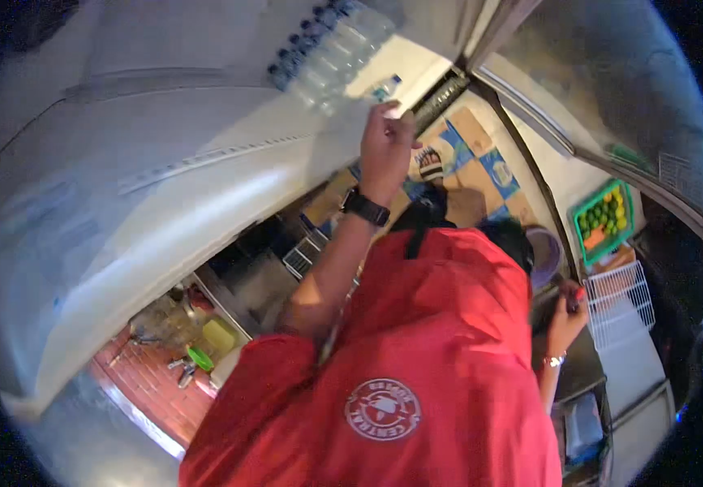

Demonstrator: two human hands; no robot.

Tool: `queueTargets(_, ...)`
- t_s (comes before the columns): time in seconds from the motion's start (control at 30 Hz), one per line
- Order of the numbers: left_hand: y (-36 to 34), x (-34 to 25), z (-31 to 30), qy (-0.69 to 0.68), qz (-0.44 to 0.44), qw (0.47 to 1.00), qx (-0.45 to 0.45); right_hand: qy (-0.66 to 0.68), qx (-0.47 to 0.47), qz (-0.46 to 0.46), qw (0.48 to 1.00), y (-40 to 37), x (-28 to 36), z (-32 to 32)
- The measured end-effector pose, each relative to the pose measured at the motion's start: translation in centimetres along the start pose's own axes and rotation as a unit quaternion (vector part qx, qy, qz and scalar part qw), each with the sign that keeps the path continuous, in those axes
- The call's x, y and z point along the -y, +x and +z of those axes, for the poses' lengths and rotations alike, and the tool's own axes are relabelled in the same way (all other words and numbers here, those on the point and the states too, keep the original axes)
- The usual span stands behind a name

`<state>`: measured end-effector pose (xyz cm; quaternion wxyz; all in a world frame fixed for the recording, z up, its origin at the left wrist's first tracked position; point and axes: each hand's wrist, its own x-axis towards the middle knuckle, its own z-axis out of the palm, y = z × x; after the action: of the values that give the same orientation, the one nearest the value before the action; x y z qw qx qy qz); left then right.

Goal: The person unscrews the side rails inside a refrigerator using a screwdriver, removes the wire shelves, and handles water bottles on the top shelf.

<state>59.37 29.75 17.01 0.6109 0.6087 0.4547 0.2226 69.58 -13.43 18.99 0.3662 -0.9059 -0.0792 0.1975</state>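
Note:
My left hand (pixel 388 142), a dark watch on its wrist, reaches into a white-walled cooler with its fingers curled inward. Something small and whitish shows at its fingertips, but I cannot tell what it is. Just beyond them is a small clear bottle (pixel 385 88) with a blue cap and a label. A block of clear plastic bottles (pixel 335 53) with dark caps stands farther in. Lower on the right, my right hand (pixel 570 307), with a bracelet at the wrist, is closed around a small red object (pixel 580 293). The red apron (pixel 449 349) covers my front.
A glass-panelled door (pixel 586 73) stands open at upper right. Beside it are a green crate (pixel 577 217) of green and yellow fruit and a white wire rack (pixel 621 300). A purple bucket (pixel 544 256) sits near my legs. Cluttered items lie on red tiles (pixel 136 381) at lower left.

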Motion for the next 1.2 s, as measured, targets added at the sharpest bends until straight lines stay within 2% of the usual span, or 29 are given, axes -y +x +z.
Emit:
queueTargets(0.03, -0.9, 0.6, 0.6, 0.012, -0.059, 0.997, 0.041, -0.029, 0.007, 0.010, 0.999, 0.9, 0.2, 1.3)
queueTargets(0.07, -1.4, 2.2, 1.0, 0.019, -0.070, 0.994, 0.085, -0.060, 0.018, 0.019, 0.998, 1.7, 1.0, 2.6)
queueTargets(0.13, -2.7, 5.8, 1.4, 0.031, -0.091, 0.982, 0.164, -0.022, 0.118, 0.087, 0.989, 4.4, 7.7, 5.4)
queueTargets(0.17, -3.1, 6.8, 1.7, 0.031, -0.133, 0.975, 0.178, -0.027, 0.140, 0.027, 0.989, 5.6, 9.7, 6.9)
queueTargets(0.27, -3.5, 8.0, 2.7, 0.079, -0.080, 0.969, 0.222, -0.033, 0.165, -0.158, 0.973, 9.0, 12.4, 11.6)
queueTargets(0.3, -3.2, 7.8, 3.2, -0.035, -0.101, 0.966, 0.235, -0.044, 0.232, -0.156, 0.959, 10.5, 13.8, 12.8)
queueTargets(0.33, -3.1, 7.1, 3.7, -0.130, -0.120, 0.960, 0.216, -0.060, 0.303, -0.150, 0.939, 11.9, 15.4, 13.5)
queueTargets(0.37, -2.1, 6.5, 4.0, -0.223, -0.128, 0.947, 0.194, -0.091, 0.362, -0.192, 0.907, 13.7, 16.3, 14.6)
queueTargets(0.4, -0.6, 6.6, 4.1, -0.311, -0.123, 0.926, 0.173, -0.098, 0.380, -0.159, 0.906, 15.0, 17.3, 16.2)
queueTargets(0.43, 0.1, 7.2, 4.2, -0.430, -0.206, 0.868, 0.140, -0.102, 0.415, -0.193, 0.883, 16.7, 17.7, 17.5)
queueTargets(0.47, 0.4, 7.2, 4.3, -0.384, -0.208, 0.895, 0.093, -0.102, 0.452, -0.227, 0.857, 18.3, 18.2, 18.8)
queueTargets(0.5, 1.3, 7.3, 4.4, -0.332, -0.210, 0.918, 0.054, -0.115, 0.475, -0.178, 0.854, 19.6, 19.5, 20.4)
queueTargets(0.57, 4.3, 8.4, 4.3, -0.462, -0.294, 0.836, -0.049, -0.143, 0.523, -0.163, 0.824, 22.3, 21.0, 24.4)
queueTargets(0.6, 5.5, 10.4, 4.4, -0.430, -0.253, 0.860, -0.108, -0.161, 0.547, -0.153, 0.807, 23.4, 21.6, 26.6)
queueTargets(0.63, 6.6, 13.4, 4.6, -0.393, -0.217, 0.878, -0.164, -0.167, 0.569, -0.191, 0.782, 24.5, 22.2, 29.4)
queueTargets(0.7, 9.6, 16.6, 3.3, -0.403, -0.246, 0.843, -0.257, -0.160, 0.604, -0.155, 0.765, 26.2, 21.6, 35.7)
queueTargets(0.73, 10.6, 18.9, 2.9, -0.229, -0.182, 0.908, -0.300, -0.158, 0.618, -0.128, 0.759, 26.9, 20.6, 38.8)
queueTargets(0.77, 11.8, 21.5, 2.6, -0.043, -0.114, 0.937, -0.326, -0.188, 0.614, -0.226, 0.732, 27.9, 19.2, 41.8)
queueTargets(0.8, 12.8, 23.7, 1.7, 0.083, -0.070, 0.932, -0.346, -0.183, 0.619, -0.244, 0.724, 28.3, 18.4, 44.5)
queueTargets(0.87, 14.7, 27.6, 0.1, 0.106, -0.070, 0.927, -0.354, -0.166, 0.627, -0.281, 0.707, 28.9, 16.5, 49.8)
queueTargets(0.9, 15.2, 29.1, -0.7, 0.105, -0.075, 0.923, -0.361, -0.114, 0.603, -0.375, 0.695, 28.8, 15.3, 52.0)
queueTargets(1.03, 17.1, 33.2, -2.8, 0.080, -0.076, 0.922, -0.371, -0.166, 0.666, -0.258, 0.680, 29.8, 15.3, 57.5)
queueTargets(1.13, 17.7, 34.6, -3.8, 0.070, -0.078, 0.921, -0.376, -0.103, 0.662, -0.242, 0.702, 29.4, 14.6, 59.5)
queueTargets(1.2, 17.8, 35.1, -4.4, 0.068, -0.079, 0.918, -0.383, -0.155, 0.699, -0.185, 0.673, 29.5, 15.6, 60.8)
